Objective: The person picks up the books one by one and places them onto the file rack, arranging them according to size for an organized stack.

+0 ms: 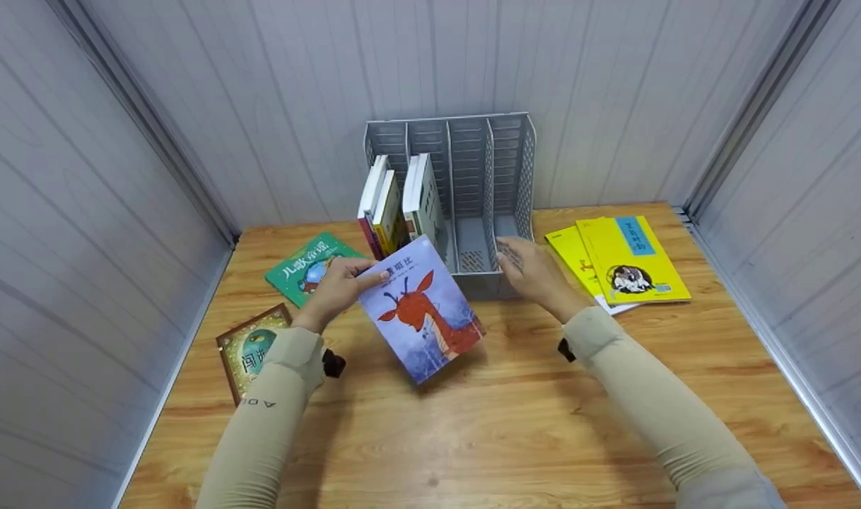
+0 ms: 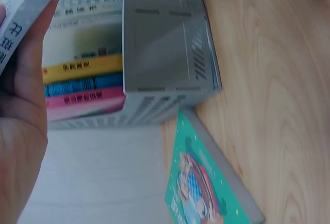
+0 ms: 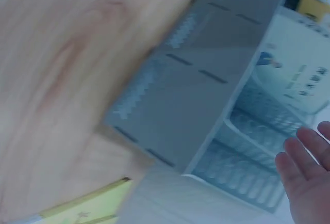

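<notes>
A blue picture book with a red deer on its cover (image 1: 430, 318) is tilted above the table in the head view. My left hand (image 1: 338, 286) pinches its upper left corner, thumb on the cover. In the left wrist view only an edge of this book (image 2: 28, 12) shows beside the hand (image 2: 23, 126). My right hand (image 1: 536, 276) holds nothing and is near the front right of the grey file rack (image 1: 473, 276). The right wrist view shows its fingers (image 3: 299, 157) extended beside the rack. White-edged books (image 1: 381, 205) stand in the rack's two left compartments.
A green book (image 1: 296, 272) and a brown-bordered book (image 1: 232, 346) lie on the left of the wooden table (image 1: 430, 438). Overlapping yellow books (image 1: 657, 261) lie on the right. Panel walls (image 1: 275, 106) enclose the table's back and sides.
</notes>
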`<action>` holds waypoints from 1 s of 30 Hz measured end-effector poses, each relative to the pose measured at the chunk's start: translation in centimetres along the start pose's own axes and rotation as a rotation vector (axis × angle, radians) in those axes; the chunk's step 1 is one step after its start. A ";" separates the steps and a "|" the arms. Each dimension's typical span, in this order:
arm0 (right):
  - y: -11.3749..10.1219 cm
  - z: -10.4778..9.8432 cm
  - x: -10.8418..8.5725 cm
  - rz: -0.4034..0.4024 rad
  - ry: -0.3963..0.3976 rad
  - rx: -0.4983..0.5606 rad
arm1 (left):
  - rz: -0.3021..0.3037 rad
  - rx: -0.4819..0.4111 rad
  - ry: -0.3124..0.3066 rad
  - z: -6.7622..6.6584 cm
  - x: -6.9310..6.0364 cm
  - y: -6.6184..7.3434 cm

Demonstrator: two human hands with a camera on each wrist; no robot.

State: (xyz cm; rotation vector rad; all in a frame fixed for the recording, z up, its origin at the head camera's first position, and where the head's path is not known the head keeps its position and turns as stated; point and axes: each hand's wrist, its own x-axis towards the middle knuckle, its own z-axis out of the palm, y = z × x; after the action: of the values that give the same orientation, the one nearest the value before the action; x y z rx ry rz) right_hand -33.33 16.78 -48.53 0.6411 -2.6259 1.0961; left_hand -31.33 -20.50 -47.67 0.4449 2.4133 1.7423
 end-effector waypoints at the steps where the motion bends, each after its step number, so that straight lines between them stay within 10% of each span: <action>1: -0.5 -0.3 -0.1 -0.010 0.012 0.006 | 0.011 -0.002 0.017 0.3 0.1 0.1; 23: -6.5 -0.8 -2.9 -0.267 0.013 -0.107 | 0.150 -0.158 0.441 8.2 1.1 4.8; 30: -7.7 -0.3 -3.4 -0.212 -0.027 -0.229 | 0.146 -0.192 0.532 10.0 1.2 6.1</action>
State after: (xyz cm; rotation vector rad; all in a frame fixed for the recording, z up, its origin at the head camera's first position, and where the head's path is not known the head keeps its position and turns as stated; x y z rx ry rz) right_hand -26.66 13.22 -44.82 0.8623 -2.5798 0.7192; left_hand -28.74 -9.30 -45.04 0.1455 2.5469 2.3838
